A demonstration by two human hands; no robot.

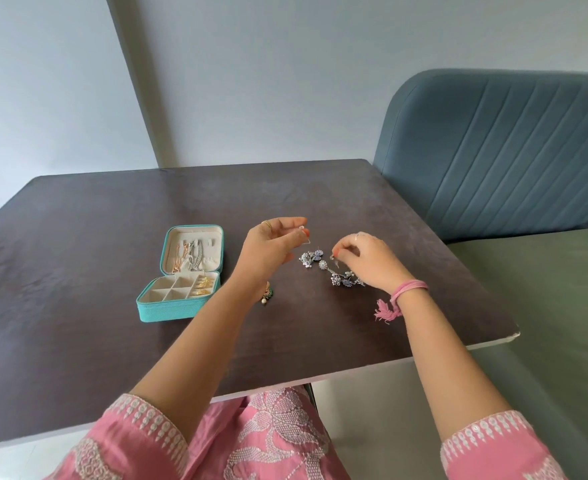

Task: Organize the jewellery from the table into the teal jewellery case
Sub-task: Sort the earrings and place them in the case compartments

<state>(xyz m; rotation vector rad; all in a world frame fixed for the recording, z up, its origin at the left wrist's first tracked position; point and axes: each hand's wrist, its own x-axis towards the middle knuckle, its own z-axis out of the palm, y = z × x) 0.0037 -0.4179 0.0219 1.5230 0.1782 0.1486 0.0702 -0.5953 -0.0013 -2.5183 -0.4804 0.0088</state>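
We see a dark table (77, 237). On it, centre-left, lies our open teal case (167, 311). Silver jewellery (323, 266) lies centre-right.

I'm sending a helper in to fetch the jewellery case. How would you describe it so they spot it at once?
On the dark table, look left of the person's left hand. The teal jewellery case lies open there, chains hanging in its raised lid and gold pieces in its cream compartments. It is the only box on the table; the loose silver-blue jewellery lies to its right.

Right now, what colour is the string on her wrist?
Pink, with a frayed tassel: the wrist string on the right hand, seen in the head view.
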